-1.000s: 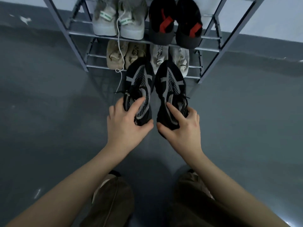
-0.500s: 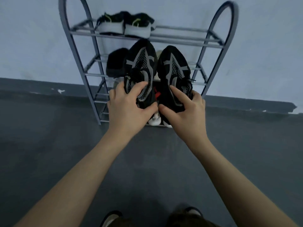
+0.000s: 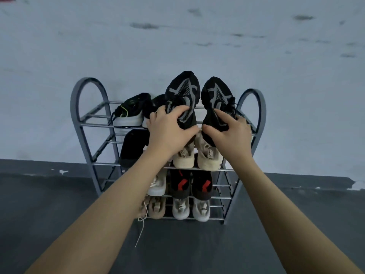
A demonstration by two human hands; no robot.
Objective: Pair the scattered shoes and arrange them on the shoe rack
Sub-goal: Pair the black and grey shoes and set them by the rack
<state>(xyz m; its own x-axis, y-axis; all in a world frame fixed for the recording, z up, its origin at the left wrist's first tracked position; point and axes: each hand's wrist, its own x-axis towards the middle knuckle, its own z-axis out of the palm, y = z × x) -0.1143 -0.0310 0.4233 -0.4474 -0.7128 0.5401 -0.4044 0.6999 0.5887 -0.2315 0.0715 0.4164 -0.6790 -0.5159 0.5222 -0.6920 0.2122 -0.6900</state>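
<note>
I hold a pair of black sneakers with grey mesh, toes pointing up and away. My left hand (image 3: pixel 167 131) grips the left black sneaker (image 3: pixel 182 91) by its heel and tongue. My right hand (image 3: pixel 230 135) grips the right black sneaker (image 3: pixel 216 95) the same way. Both shoes hover at the top tier of the grey metal shoe rack (image 3: pixel 87 123), over its right half. A black shoe with a white sole and green lace (image 3: pixel 129 113) sits on the top tier's left side; its partner is mostly hidden behind my left hand.
Lower tiers hold beige shoes (image 3: pixel 207 157), a dark shoe (image 3: pixel 132 149), black shoes with red marks (image 3: pixel 201 184), a white shoe (image 3: pixel 158 184) and pale shoes (image 3: pixel 200 209) at the bottom. A loose white lace (image 3: pixel 141 230) trails onto the dark grey floor. A pale wall stands behind.
Both hands have lifted the black sneakers from floor level up to the rack's top tier. My view has risen with them, so the whole rack now shows.
</note>
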